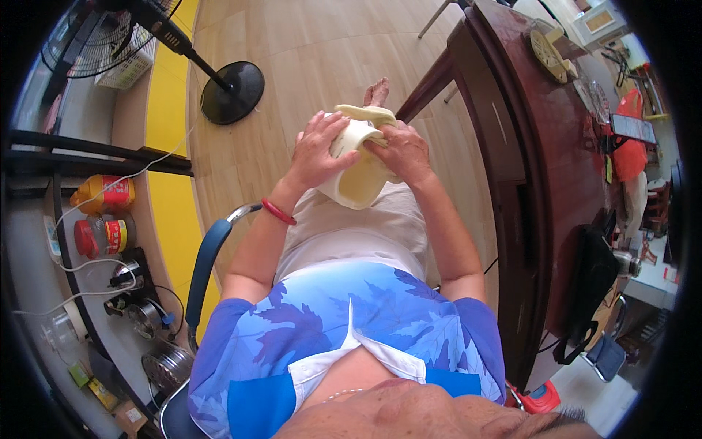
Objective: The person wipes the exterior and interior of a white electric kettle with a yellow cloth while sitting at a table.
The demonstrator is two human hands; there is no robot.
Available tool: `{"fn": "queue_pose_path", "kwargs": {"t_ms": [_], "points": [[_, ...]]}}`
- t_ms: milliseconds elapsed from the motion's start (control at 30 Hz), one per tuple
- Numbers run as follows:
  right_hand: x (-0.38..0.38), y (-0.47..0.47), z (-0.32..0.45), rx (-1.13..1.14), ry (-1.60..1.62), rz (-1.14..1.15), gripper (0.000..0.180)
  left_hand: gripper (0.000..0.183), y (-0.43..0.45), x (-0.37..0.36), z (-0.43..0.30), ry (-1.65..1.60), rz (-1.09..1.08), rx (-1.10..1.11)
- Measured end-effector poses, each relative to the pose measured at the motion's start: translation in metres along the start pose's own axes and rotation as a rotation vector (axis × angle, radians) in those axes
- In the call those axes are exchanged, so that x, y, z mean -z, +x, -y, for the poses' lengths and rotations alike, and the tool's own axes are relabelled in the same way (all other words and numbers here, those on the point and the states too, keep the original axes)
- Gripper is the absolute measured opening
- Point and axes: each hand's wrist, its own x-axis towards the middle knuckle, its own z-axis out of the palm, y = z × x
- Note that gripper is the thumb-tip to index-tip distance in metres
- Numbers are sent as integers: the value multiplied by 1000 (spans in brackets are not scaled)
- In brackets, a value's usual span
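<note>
A pair of cream-coloured slippers or sandals (359, 181) is held above my lap. My left hand (321, 151) grips the one with a white upper, fingers over its outside and thumb at its opening. My right hand (403, 151) holds the right side, its fingers bent round a pale strap or edge near the opening. A second pale yellow sole-like piece (367, 113) sticks up just beyond my right fingers. Whether it is joined to the held item cannot be told. A bare foot (377, 92) shows behind it.
A dark wooden table (526, 137) stands at the right, bearing a pale slotted object (548, 55) and a black bag (589, 280). A black fan base (233, 93) rests on the floor at upper left. Shelves with jars (118, 236) and pots (167, 362) line the left. A chair armrest (205, 269) is beside my left arm.
</note>
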Motion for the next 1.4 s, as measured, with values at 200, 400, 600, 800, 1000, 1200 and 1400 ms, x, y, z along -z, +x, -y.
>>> {"fn": "queue_pose_path", "kwargs": {"t_ms": [200,400,600,800,1000,1200,1400], "points": [[-3,3,-23,-205,228,28,44,80,-23,-18,11,-17,-184,-69],[-7,0,-34,-425,286,-14,48,103,-59,-38,6,-237,-172,102],[26,20,-17,-365,474,-206,48,101,2,-14,-10,-58,-447,-159],[48,5,5,-389,924,-61,45,80,30,69,-55,35,-437,-268],[11,-78,33,-617,1297,408,40,70,23,97,-33,-78,181,-13],[-8,-108,7,-697,987,558,44,74,18,26,11,-330,453,275],[6,-69,-10,-127,20,-11,39,74,34,8,-11,-91,479,110]]}}
